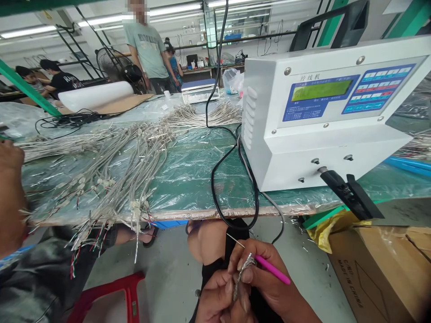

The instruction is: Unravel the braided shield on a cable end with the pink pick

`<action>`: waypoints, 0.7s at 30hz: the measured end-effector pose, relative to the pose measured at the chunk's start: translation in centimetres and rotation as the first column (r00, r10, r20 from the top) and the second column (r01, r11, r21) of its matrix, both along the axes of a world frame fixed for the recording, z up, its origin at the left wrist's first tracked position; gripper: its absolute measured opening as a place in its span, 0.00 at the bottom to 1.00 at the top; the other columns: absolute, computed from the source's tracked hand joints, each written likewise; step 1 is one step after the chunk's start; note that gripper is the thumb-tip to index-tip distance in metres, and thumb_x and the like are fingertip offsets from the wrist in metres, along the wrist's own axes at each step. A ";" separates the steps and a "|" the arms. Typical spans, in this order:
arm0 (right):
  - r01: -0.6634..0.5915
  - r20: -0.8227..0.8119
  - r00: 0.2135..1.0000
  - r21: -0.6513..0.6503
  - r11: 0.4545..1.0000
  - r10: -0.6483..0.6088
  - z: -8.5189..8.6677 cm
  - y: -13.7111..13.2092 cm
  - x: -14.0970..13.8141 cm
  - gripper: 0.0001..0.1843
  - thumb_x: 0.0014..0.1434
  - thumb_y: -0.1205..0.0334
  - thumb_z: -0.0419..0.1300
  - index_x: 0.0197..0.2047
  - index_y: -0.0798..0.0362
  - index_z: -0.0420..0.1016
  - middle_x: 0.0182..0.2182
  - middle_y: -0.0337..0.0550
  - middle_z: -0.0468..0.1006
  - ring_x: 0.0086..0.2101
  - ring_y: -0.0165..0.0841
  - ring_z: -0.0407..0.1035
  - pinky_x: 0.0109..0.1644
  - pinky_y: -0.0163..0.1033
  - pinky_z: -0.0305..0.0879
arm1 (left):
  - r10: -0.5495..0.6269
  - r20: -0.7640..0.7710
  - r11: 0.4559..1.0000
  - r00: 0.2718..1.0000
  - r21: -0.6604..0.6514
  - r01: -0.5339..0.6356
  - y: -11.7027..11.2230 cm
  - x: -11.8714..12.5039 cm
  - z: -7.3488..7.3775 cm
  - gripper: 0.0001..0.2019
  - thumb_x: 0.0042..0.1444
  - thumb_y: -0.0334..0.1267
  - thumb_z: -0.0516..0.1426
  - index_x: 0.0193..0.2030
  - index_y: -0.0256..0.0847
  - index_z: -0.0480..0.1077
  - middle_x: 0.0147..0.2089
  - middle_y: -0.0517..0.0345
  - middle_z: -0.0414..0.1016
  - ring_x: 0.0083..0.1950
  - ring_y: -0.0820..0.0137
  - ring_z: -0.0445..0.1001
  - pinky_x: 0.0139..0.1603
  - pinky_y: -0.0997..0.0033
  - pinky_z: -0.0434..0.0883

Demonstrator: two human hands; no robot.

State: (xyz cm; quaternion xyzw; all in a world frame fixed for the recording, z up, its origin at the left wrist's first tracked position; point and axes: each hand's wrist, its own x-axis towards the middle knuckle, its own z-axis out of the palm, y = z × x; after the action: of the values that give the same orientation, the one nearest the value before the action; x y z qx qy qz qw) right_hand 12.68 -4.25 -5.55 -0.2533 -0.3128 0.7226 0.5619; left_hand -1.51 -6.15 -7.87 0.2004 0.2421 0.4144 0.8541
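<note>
I can see two hands low at bottom centre, both cut off by the lower edge. The right hand [271,289] has its fingers closed around a pick with a pink handle [273,269], whose thin steel needle [235,241] points up and to the left. The left hand [217,299] is curled shut, with its fingers [225,287] pressed against a frayed end of braided wire shield [244,272]. The right hand's fingertips touch that braid too, and they overlap so much that I can't make out each finger's exact grip. The braid sits just beside a bare knee [205,242], below the front edge of the workbench [188,214].

Beyond that edge, grey shielded cables [114,175] lie in loose bundles on clear plastic over a green mat [191,179]. I count three bundles, perhaps more, but can't count the individual cables. At right stands one white wire-twisting machine [323,125] with a black power cord [229,181]. A third hand [11,193], not one of the pair, is cut off at the left edge, and I can't tell whose it is. Three other people are at upper left and top centre, one standing [148,49], and the top of the standing person is blurred
</note>
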 end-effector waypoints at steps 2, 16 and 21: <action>0.015 0.005 1.000 -0.007 1.000 -0.015 0.2 0.0 -0.1 0.09 0.51 0.60 0.73 0.28 0.52 0.77 0.30 0.39 0.79 0.29 0.27 0.71 0.32 0.31 0.64 | -0.022 0.041 0.999 0.999 0.026 0.021 0.0 0.5 0.5 0.12 0.54 0.49 0.65 0.34 0.43 0.81 0.16 0.66 0.61 0.16 0.78 0.57 0.22 0.75 0.63; 0.101 0.112 0.989 -0.060 0.993 -0.094 -0.3 -0.3 0.0 0.11 0.57 0.54 0.68 0.34 0.52 0.76 0.34 0.39 0.76 0.28 0.23 0.62 0.33 0.29 0.61 | 0.246 -0.228 0.911 0.942 0.386 -0.144 -1.0 1.6 1.4 0.12 0.66 0.44 0.55 0.42 0.39 0.76 0.19 0.68 0.55 0.19 0.78 0.55 0.20 0.79 0.57; 0.144 0.061 0.988 -0.069 0.987 -0.140 0.2 -0.2 -0.2 0.19 0.61 0.44 0.62 0.38 0.53 0.78 0.35 0.44 0.78 0.28 0.24 0.63 0.30 0.29 0.60 | 0.288 -0.391 0.900 0.874 0.422 -0.108 -1.0 1.9 1.7 0.17 0.65 0.50 0.54 0.40 0.39 0.75 0.18 0.69 0.52 0.18 0.79 0.53 0.20 0.78 0.55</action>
State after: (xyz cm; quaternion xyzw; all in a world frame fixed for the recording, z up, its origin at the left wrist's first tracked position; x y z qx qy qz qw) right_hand 12.46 -4.46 -5.34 -0.3154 -0.2829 0.6842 0.5936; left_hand 0.40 -7.16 -6.16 0.4279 0.3630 0.4841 0.6713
